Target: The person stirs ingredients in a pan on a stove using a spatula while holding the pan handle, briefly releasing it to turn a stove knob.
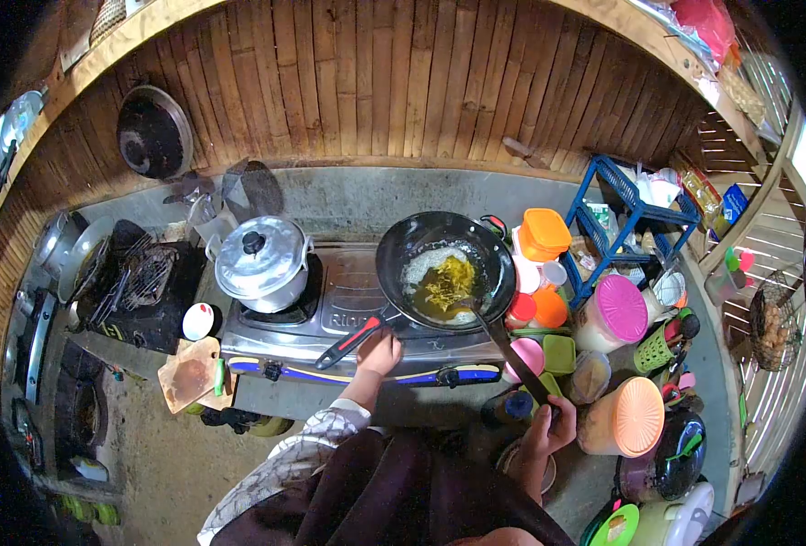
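Observation:
A black wok [392, 259] sits on the right burner of the gas stove [348, 273], with yellow shredded food [450, 280] frying in bubbling oil. My right hand [551, 428] grips the long dark handle of a spatula [521, 371]; its far end reaches into the wok near the food. At the stove's front edge, close beside the wok's black and red handle [356, 342], is my left hand [380, 353]. Its fingers are curled, and what they hold, if anything, is hidden.
A lidded silver pot [262, 259] stands on the left burner. Cutting boards [194, 373] with a green-handled knife [219, 377] lie left. Lidded containers [621, 308] crowd the right counter, below a blue rack [594, 238]. A blackened grill stove [139, 287] stands far left.

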Demonstrator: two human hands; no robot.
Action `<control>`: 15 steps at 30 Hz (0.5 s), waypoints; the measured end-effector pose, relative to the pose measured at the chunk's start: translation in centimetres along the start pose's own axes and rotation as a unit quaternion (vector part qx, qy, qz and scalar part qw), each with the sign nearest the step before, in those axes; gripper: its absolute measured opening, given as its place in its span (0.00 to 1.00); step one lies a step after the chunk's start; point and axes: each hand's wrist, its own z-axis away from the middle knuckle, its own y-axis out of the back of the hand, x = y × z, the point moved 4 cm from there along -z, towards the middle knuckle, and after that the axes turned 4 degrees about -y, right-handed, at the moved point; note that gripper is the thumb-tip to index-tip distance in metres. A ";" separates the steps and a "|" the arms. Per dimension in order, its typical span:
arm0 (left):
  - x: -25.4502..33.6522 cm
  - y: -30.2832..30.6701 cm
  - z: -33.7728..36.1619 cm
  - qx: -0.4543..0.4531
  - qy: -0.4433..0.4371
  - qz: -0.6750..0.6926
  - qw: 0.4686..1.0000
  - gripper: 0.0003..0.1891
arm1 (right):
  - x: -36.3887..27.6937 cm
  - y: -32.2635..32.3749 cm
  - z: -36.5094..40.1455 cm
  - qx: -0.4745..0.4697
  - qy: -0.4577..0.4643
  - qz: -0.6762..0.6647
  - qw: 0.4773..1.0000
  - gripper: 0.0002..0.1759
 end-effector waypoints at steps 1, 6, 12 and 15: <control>0.0 0.0 0.0 -0.008 0.008 0.008 1.000 0.15 | -0.1 0.0 -0.1 0.000 0.000 0.000 1.000 0.08; -0.2 -0.2 0.0 -0.015 0.008 -0.008 1.000 0.14 | -2.3 -1.6 -0.6 -0.035 0.043 0.058 0.997 0.08; -0.4 -0.5 0.1 0.008 -0.012 -0.011 1.000 0.13 | 1.4 -4.1 0.6 -0.092 -0.092 0.018 0.991 0.08; -0.4 -0.5 0.0 -0.026 0.004 -0.008 1.000 0.14 | 2.3 -5.9 0.6 -0.119 -0.174 -0.059 0.976 0.12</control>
